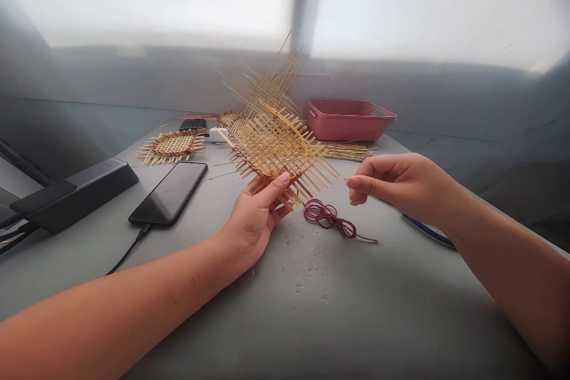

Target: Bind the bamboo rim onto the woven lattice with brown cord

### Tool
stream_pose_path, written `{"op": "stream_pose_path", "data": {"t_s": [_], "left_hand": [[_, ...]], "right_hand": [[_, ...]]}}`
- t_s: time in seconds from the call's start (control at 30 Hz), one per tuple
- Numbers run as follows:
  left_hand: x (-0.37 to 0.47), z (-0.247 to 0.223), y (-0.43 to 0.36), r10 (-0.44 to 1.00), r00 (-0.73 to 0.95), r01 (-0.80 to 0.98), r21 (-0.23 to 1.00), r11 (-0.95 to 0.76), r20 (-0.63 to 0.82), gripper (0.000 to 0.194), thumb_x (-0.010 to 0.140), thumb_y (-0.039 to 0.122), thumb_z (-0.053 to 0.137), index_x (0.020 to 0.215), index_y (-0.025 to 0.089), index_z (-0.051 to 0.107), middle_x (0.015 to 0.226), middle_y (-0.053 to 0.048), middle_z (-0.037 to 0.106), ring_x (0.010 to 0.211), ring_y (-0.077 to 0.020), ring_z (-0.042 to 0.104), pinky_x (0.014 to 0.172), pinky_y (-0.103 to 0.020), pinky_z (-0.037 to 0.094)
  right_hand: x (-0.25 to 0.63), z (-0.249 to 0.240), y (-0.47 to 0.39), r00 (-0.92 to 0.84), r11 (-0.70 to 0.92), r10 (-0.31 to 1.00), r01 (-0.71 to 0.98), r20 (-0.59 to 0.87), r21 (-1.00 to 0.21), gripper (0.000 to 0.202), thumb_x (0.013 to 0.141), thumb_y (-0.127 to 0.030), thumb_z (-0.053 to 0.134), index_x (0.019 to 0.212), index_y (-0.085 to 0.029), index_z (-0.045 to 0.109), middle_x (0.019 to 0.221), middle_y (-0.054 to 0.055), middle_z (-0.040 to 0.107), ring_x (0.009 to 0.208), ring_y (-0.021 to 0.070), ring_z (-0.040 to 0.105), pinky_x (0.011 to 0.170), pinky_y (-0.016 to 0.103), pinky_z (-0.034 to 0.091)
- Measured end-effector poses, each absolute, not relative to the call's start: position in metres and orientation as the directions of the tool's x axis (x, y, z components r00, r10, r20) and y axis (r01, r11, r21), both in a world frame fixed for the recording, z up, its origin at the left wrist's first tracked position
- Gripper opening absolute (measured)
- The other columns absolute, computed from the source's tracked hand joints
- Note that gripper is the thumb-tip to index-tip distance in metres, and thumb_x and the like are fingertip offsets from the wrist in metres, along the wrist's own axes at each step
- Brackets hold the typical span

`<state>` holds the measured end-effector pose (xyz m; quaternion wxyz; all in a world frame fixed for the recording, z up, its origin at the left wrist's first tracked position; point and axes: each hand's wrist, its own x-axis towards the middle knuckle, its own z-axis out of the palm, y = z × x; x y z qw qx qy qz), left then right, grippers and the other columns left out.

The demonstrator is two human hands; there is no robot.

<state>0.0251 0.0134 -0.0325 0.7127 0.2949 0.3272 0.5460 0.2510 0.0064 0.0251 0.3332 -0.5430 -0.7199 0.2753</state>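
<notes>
My left hand grips the lower edge of a woven bamboo piece, thumb on the near face and fingers behind it. The piece is tilted up toward me, with loose strip ends sticking out around it and a brown cord laced along its lower left edge. To its right, my right hand hovers with thumb and fingertips pinched together; whatever may be between them is too small to make out. Below the woven piece, a bundle of dark red cord lies on the table, looped and knotted.
A phone with a cable and a black box-like device lie at left. Behind them is a finished-looking woven mat. A pink bin, bamboo strips and more weaving stand at the back. A dark blue curved object lies beneath my right forearm.
</notes>
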Motion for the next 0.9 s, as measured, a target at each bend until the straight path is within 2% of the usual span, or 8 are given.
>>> {"op": "stream_pose_path", "data": {"t_s": [0.1,0.3,0.47,0.63,0.73,0.83,0.9], "left_hand": [[0.026,-0.032,0.013,0.971,0.188,-0.588,0.775,0.230,-0.146,0.028,0.068,0.029,0.087,0.089,0.021,0.071,0.101,0.000,0.068,0.080,-0.0079,0.060,0.065,-0.019,0.048],[0.026,-0.032,0.014,0.971,0.179,-0.596,0.768,0.234,-0.157,0.026,0.069,0.027,0.086,0.089,0.020,0.071,0.099,0.001,0.068,0.077,-0.0070,0.059,0.063,-0.019,0.048],[0.026,-0.033,0.014,0.970,0.181,-0.591,0.770,0.241,-0.165,0.028,0.069,0.028,0.086,0.092,0.021,0.071,0.102,0.000,0.068,0.080,-0.0077,0.060,0.064,-0.019,0.048],[0.026,-0.033,0.014,0.969,0.183,-0.591,0.769,0.242,-0.165,0.028,0.069,0.028,0.086,0.090,0.021,0.071,0.100,0.000,0.068,0.079,-0.0075,0.059,0.064,-0.019,0.048],[0.026,-0.033,0.014,0.970,0.185,-0.594,0.769,0.236,-0.155,0.028,0.069,0.028,0.086,0.091,0.021,0.071,0.103,0.000,0.068,0.081,-0.0078,0.060,0.065,-0.019,0.048],[0.026,-0.034,0.014,0.971,0.184,-0.596,0.768,0.235,-0.155,0.028,0.069,0.029,0.086,0.092,0.021,0.071,0.104,0.000,0.069,0.081,-0.0076,0.061,0.065,-0.019,0.049],[0.026,-0.034,0.014,0.971,0.179,-0.602,0.764,0.233,-0.156,0.029,0.069,0.028,0.087,0.091,0.021,0.070,0.102,0.000,0.068,0.080,-0.0076,0.060,0.064,-0.019,0.049]], "right_hand": [[0.247,0.026,0.005,-0.212,0.266,0.962,0.575,0.173,-0.774,0.044,0.072,-0.067,0.073,0.065,-0.024,0.069,0.067,0.005,0.072,0.066,0.0195,0.066,0.063,0.034,0.054],[0.242,0.030,0.002,-0.259,0.250,0.958,0.537,0.124,-0.806,0.046,0.070,-0.066,0.075,0.070,-0.021,0.065,0.066,0.005,0.071,0.063,0.0188,0.065,0.062,0.034,0.054],[0.250,0.027,0.003,-0.307,0.341,0.932,0.554,0.194,-0.759,0.042,0.083,-0.064,0.063,0.075,-0.023,0.056,0.063,0.003,0.067,0.064,0.0190,0.063,0.061,0.033,0.049],[0.251,0.025,0.000,-0.391,0.449,0.888,0.617,0.243,-0.647,0.042,0.094,-0.060,0.047,0.073,-0.023,0.049,0.064,0.000,0.057,0.059,0.0148,0.048,0.055,0.029,0.039],[0.248,0.022,0.001,-0.437,0.422,0.889,0.667,0.137,-0.613,0.048,0.093,-0.062,0.045,0.066,-0.022,0.044,0.059,-0.002,0.047,0.055,0.0129,0.040,0.050,0.027,0.033],[0.250,0.022,0.005,-0.416,0.364,0.909,0.766,0.023,-0.530,0.054,0.086,-0.065,0.052,0.059,-0.022,0.035,0.054,-0.004,0.036,0.052,0.0113,0.032,0.047,0.026,0.025],[0.256,0.024,0.005,-0.413,0.350,0.909,0.830,-0.056,-0.434,0.050,0.083,-0.059,0.060,0.060,-0.022,0.036,0.054,-0.004,0.040,0.053,0.0117,0.035,0.048,0.026,0.027]]}}
